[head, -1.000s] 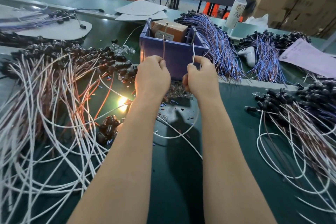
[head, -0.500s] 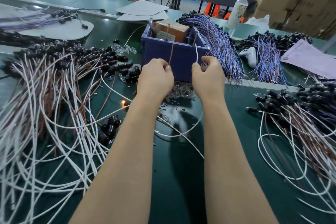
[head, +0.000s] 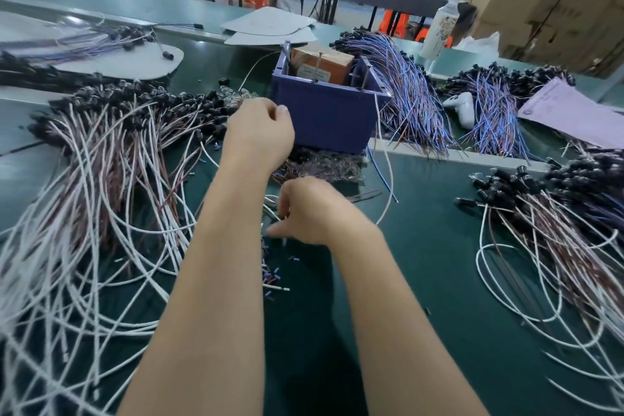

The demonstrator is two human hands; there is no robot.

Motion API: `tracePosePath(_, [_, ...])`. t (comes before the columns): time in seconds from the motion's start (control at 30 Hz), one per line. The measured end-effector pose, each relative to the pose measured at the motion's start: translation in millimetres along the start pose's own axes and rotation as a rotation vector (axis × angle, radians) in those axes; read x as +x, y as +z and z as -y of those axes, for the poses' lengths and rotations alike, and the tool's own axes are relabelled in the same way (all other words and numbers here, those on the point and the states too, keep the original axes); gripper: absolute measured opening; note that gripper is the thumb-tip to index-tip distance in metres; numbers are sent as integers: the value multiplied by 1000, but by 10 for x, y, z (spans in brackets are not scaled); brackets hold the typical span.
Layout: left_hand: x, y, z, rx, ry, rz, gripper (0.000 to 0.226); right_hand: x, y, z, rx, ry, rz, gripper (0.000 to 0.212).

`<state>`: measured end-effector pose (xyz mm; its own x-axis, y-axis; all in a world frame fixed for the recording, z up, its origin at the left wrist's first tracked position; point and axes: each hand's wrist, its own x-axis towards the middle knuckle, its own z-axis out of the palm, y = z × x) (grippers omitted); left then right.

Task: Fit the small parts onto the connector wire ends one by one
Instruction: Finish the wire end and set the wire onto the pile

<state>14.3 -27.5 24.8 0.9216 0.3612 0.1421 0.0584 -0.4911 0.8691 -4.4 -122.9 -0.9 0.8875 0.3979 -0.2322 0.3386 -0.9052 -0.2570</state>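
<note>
At the far left of the green counter (head: pixel 439 280) lay a tangled heap of white and brown wires (head: pixel 111 159), their black connector ends bunched toward the back. Just right of it, the left hand (head: pixel 260 135) was raised near a blue bin (head: pixel 324 111) with its fingers curled inward. Its grip looked clenched, but only the back of the hand showed, so whether it pinched a wire end could not be told. Lower and nearer, the right hand (head: pixel 314 209) dipped with fingers bent down over the small parts (head: pixel 270 273) scattered on the counter between the forearms. Blur hid whether its grip had closed on one. A loose white wire (head: pixel 388 176) trailed down past the bin's right corner, and a second heap of wires (head: pixel 557 230) lay at the far right.

The likely trouble was this: the parts were tiny and lay among stray wire loops, so the fingertips could lift two at once, or none, or flick some away. With the hands apart, a wire end could slip and be lost in the left heap — and a sweeping forearm could drag loops across the scatter.
</note>
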Motion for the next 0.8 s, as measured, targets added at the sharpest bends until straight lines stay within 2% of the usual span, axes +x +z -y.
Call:
tracePosePath(0.13, [-40,44,105,123,-84,156,26,80,60,-24,-7,40,-64,25])
tracePosePath(0.2, [-58,59,122,165,-97,213,25,77,62,-33,19,24,-88,27])
tracePosePath(0.33, [-60,77,103,170,-82,223,25,126,90,-49,-4,-11,-75,19])
tracePosePath(0.43, [-53,82,89,154,-67,171,24,120,41,-113,6,-17,-116,13])
tracePosePath(0.57, [-27,58,98,81,-51,99,27,1,-209,-351,255,-30,-331,3])
tracePosePath(0.63, [-15,47,88,52,-56,81,27,-69,-330,-478,394,-30,-390,5])
tracePosePath(0.7, [-9,22,54,133,-34,16,25,-129,-418,-582,537,-11,-463,8])
tracePosePath(0.77, [-23,15,-23,147,28,-47,31,-192,-483,-662,677,6,-567,16])
tracePosePath(0.8, [-42,34,-93,92,70,-29,35,-224,-515,-682,742,5,-625,18])
